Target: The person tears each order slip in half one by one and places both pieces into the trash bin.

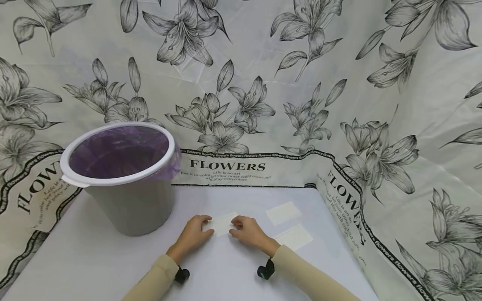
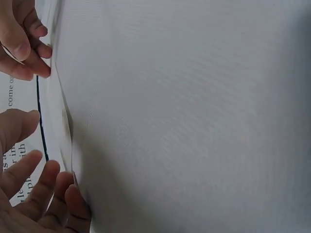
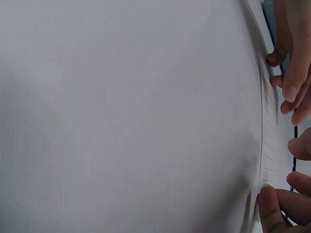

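A small white sheet of lined paper [image 1: 222, 225] lies on the white table between the two hands. My left hand [image 1: 193, 232] is at its left edge, thumb and forefinger apart, with fingertips touching or very near the paper. At the right edge is my right hand [image 1: 248, 232], fingers bent loosely and the thumb apart from them. In the right wrist view the paper [image 3: 268, 145] appears nearly edge-on with ruled lines, and a fingertip of the right hand [image 3: 286, 204] meets its near end. The left wrist view has the left hand [image 2: 36, 194] with spread fingers.
Two more white paper sheets lie to the right: one farther back [image 1: 283, 213], one nearer [image 1: 295, 237] beside the right wrist. A grey bin [image 1: 132, 209] with a white rim and purple liner stands at the left. Flower-printed cloth [image 1: 233, 167] surrounds the table.
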`<state>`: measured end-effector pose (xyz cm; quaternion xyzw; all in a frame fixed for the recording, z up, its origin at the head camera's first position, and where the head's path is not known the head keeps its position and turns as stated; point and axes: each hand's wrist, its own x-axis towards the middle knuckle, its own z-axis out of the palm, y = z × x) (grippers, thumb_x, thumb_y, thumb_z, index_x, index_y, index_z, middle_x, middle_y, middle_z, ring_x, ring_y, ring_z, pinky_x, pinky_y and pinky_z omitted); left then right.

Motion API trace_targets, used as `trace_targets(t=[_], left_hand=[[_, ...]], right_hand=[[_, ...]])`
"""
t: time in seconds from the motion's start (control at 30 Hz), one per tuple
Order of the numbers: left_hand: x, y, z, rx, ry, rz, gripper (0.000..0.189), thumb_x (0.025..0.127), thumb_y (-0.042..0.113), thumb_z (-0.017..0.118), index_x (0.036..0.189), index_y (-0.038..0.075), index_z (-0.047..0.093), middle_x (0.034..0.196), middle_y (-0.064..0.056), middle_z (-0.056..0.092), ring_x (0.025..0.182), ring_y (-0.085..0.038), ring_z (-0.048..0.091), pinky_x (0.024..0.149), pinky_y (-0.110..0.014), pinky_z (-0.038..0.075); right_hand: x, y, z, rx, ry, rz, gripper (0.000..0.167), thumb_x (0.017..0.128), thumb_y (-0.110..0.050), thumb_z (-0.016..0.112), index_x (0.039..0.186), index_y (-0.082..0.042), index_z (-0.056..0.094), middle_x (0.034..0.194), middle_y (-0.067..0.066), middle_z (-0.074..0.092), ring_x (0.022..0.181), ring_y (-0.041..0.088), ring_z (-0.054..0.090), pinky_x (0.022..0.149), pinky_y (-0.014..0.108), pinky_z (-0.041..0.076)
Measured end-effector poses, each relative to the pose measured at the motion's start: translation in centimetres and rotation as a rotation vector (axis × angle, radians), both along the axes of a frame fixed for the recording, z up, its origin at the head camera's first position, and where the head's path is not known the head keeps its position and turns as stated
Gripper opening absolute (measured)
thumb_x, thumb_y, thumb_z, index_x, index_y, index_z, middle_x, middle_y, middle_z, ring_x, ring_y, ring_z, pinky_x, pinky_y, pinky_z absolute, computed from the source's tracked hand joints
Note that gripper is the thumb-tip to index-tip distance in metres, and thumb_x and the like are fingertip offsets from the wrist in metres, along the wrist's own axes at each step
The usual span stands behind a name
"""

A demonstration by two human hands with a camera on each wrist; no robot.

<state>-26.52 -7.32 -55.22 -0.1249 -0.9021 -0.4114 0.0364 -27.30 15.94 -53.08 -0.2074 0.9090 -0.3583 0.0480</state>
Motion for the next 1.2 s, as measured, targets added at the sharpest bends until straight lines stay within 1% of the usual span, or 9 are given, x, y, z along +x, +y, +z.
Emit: trace_targets(t=[0.1,0.17,0.37,0.47,0.6,0.73,0.87,1.0,1.2], left_hand=[[0.1,0.0,-0.4,-0.034,-0.002,0.023,0.04,0.085,0.013,0.081,0.12,-0.004,0.07,0.115,-0.02,0.068,0.107,-0.034,0.065,0.094,-0.049,0.053],[0.0,0.0,-0.5,-0.073,-0.003,0.039,0.041,0.086,0.016,0.082,0.12,-0.003,0.071,0.12,-0.021,0.067,0.114,-0.039,0.063,0.098,-0.054,0.052],[0.1,0.3,-0.6,-0.248,-0.008,0.086,0.042,0.082,0.024,0.087,0.116,0.003,0.075,0.121,-0.02,0.067,0.111,-0.04,0.061,0.089,-0.057,0.052],[0.3,0.3,0.0,-0.289,-0.023,0.075,0.042,0.079,0.022,0.089,0.115,0.004,0.076,0.119,-0.019,0.066,0.109,-0.039,0.061,0.087,-0.057,0.052],[0.2,0.1,0.3,-0.296,-0.046,0.039,0.038,0.079,0.019,0.089,0.113,0.006,0.077,0.117,-0.017,0.066,0.107,-0.037,0.061,0.086,-0.055,0.052],[0.1,-0.1,0.1,-0.283,-0.062,0.01,0.033,0.079,0.018,0.089,0.11,0.009,0.079,0.116,-0.015,0.066,0.108,-0.036,0.061,0.086,-0.054,0.052],[0.1,-0.3,0.1,-0.272,-0.065,-0.011,0.03,0.079,0.015,0.089,0.108,0.011,0.08,0.115,-0.014,0.067,0.107,-0.035,0.061,0.087,-0.055,0.051],[0.1,-0.3,0.2,-0.261,-0.066,-0.028,0.029,0.079,0.014,0.088,0.106,0.012,0.08,0.112,-0.012,0.067,0.106,-0.034,0.061,0.087,-0.056,0.05],[0.2,-0.3,0.3,-0.247,-0.075,-0.027,0.028,0.078,0.011,0.089,0.104,0.014,0.079,0.107,-0.009,0.067,0.102,-0.031,0.061,0.085,-0.054,0.05]], right_hand=[[0.8,-0.9,-0.2,-0.003,0.002,-0.008,0.028,0.093,-0.015,0.072,0.114,0.004,0.071,0.111,0.019,0.074,0.103,0.031,0.072,0.086,0.042,0.06],[1.2,-1.3,-0.3,-0.006,0.007,-0.026,0.024,0.093,-0.012,0.071,0.111,0.004,0.071,0.109,0.019,0.075,0.101,0.031,0.072,0.084,0.041,0.06],[2.2,-2.1,0.1,-0.005,0.027,-0.03,0.015,0.092,-0.006,0.068,0.102,0.005,0.071,0.1,0.019,0.076,0.092,0.028,0.073,0.076,0.035,0.06],[2.1,-2.5,0.7,0.013,0.028,-0.007,0.015,0.092,-0.005,0.068,0.103,0.005,0.071,0.095,0.015,0.075,0.087,0.024,0.071,0.072,0.031,0.058],[1.4,-2.7,0.9,0.027,0.017,0.015,0.021,0.093,-0.006,0.067,0.11,0.005,0.07,0.102,0.015,0.074,0.093,0.026,0.068,0.079,0.036,0.057],[0.5,-3.0,0.2,0.021,0.017,0.032,0.027,0.094,-0.008,0.067,0.118,0.003,0.07,0.116,0.016,0.073,0.112,0.032,0.066,0.095,0.047,0.054],[-0.3,-3.5,-0.6,0.043,0.032,0.04,0.029,0.093,-0.008,0.07,0.12,0.003,0.07,0.12,0.015,0.071,0.12,0.034,0.064,0.104,0.049,0.051],[-0.9,-4.0,-0.9,0.107,0.061,0.024,0.027,0.09,-0.011,0.075,0.115,-0.001,0.074,0.116,0.014,0.07,0.115,0.034,0.064,0.1,0.05,0.052],[-1.2,-4.4,-0.8,0.157,0.012,0.008,0.021,0.089,-0.018,0.078,0.108,-0.008,0.078,0.11,0.009,0.068,0.108,0.028,0.06,0.091,0.046,0.052]])
